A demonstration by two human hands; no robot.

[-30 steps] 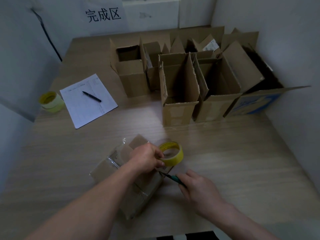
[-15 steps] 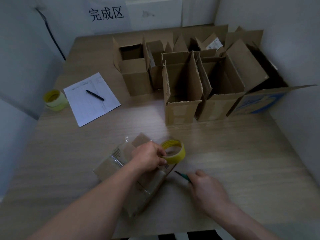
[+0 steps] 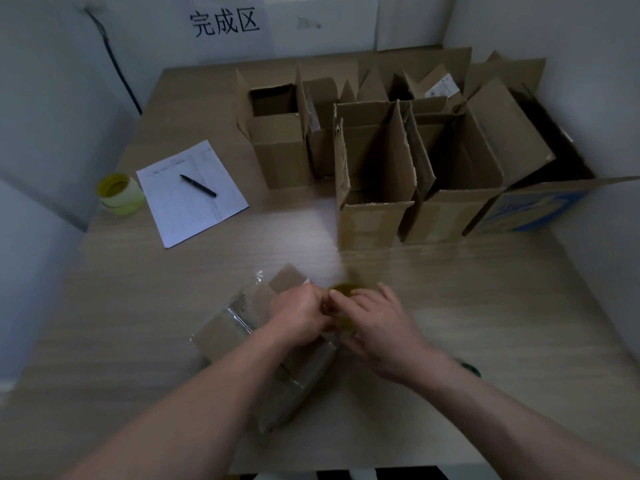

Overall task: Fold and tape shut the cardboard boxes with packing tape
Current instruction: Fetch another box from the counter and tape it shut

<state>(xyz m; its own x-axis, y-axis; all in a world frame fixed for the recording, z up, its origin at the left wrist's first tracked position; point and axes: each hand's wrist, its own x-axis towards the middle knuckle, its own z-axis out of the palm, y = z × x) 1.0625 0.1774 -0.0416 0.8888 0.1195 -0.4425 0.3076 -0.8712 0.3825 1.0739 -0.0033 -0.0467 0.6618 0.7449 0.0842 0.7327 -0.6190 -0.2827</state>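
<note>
Hands meet over a yellow roll of packing tape (image 3: 341, 292): the left hand (image 3: 298, 311) curls round its near side, and the right hand (image 3: 375, 323) lies over it with fingers curved; its exact hold is hidden. Under them, a flattened brown cardboard box in clear film (image 3: 242, 327) lies on the pale wooden desk (image 3: 485, 306). Open brown cardboard boxes (image 3: 374, 174) stand behind.

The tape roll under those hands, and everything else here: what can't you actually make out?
- Yellow tape roll, head view: mostly covered by the left hand and right hand, and blurred; the tape's free end cannot be seen.
- Dark green item: hidden behind the right wrist.
- Sheet of paper: print too small to read.
- Flat box in plastic wrap: its near end is covered by the left forearm.
</note>
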